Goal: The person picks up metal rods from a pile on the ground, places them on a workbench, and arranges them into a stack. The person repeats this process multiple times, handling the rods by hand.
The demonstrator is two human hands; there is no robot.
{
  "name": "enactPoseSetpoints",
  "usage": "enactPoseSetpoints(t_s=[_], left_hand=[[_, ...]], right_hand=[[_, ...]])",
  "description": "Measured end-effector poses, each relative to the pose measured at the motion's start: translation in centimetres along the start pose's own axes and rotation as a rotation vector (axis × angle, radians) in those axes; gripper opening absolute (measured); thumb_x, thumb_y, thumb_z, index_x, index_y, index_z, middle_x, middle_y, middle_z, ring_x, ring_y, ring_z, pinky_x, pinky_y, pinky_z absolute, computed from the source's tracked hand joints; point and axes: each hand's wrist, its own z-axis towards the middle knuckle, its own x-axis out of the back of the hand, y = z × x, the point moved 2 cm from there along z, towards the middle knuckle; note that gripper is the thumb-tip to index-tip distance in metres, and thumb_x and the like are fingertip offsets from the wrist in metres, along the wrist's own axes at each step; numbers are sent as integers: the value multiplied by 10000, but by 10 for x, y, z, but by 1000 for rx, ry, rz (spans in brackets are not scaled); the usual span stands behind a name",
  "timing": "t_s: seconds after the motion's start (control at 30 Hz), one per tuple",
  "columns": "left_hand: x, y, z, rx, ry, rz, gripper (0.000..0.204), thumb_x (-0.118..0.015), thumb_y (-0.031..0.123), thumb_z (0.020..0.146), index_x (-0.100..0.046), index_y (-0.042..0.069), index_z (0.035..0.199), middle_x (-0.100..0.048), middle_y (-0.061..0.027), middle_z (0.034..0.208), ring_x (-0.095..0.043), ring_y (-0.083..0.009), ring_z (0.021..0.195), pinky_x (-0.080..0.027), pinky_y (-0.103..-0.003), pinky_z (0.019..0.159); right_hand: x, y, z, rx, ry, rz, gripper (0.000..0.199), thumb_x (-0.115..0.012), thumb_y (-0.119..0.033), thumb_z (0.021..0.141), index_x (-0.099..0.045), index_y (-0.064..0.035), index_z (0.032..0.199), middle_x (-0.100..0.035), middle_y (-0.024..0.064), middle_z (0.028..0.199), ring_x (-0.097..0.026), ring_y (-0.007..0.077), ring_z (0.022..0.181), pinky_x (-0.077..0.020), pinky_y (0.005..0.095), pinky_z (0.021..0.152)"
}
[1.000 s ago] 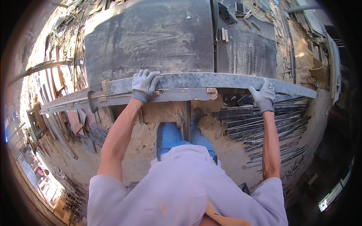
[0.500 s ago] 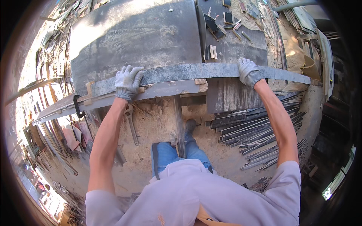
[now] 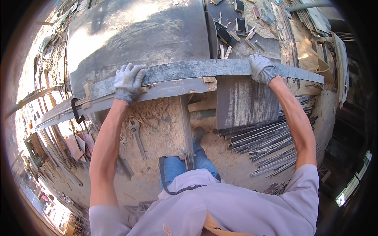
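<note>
A long, narrow grey board (image 3: 189, 69) with a worn, speckled face stretches from left to right in front of me, along the near side of a large dark panel (image 3: 157, 43). My left hand (image 3: 129, 82), in a pale work glove, is closed over its left part. Farther right, my right hand (image 3: 260, 68), gloved likewise, curls its fingers over the far edge. Both undersides are hidden, thumbs included in part. Just nearer than the board lies a grey rail (image 3: 173, 89) with a small wooden block (image 3: 210, 82) at its right end. A black clamp (image 3: 75, 110) grips the rail's left part.
An adjustable wrench (image 3: 137, 138) lies among sawdust below the rail. Many dark strips (image 3: 267, 145) are piled at lower right. Wood offcuts (image 3: 241, 26) are scattered on the far right surface. An upright post (image 3: 186, 129) stands before my legs.
The view has shifted slightly, so the board and rail appear higher and the wrench lower. Both hands keep their hold on the board, with little visible movement along it.
</note>
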Motion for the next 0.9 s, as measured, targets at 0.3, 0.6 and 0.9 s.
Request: enactPoseSetpoints(t_s=[0.3, 0.6, 0.9], left_hand=[[0, 0, 1, -10, 4, 24, 286, -606, 353, 1004, -738, 203, 1209, -668, -88, 1058, -607, -326, 1068, -457, -468, 919], [-1, -2, 2, -19, 20, 15, 283, -591, 361, 1023, -749, 195, 1189, -684, -97, 1061, -620, -325, 1055, -463, -467, 923], [9, 8, 1, 8, 10, 0, 248, -590, 333, 1025, -755, 175, 1122, -690, -95, 1031, -630, -328, 1022, -458, -476, 874]], right_hand=[[-3, -1, 6, -22, 16, -98, 383, -652, -48, 764, -569, 26, 1131, -653, 258, 1113, -676, 420, 1074, -567, 486, 912], [-13, 2, 10, 64, 112, -80, 361, -669, -24, 744, -599, 20, 1095, -664, 253, 1117, -684, 410, 1053, -574, 466, 893], [-9, 5, 10, -16, 58, -80, 455, -738, -35, 704, -608, -9, 1140, -675, 224, 1116, -691, 382, 1067, -580, 453, 908]])
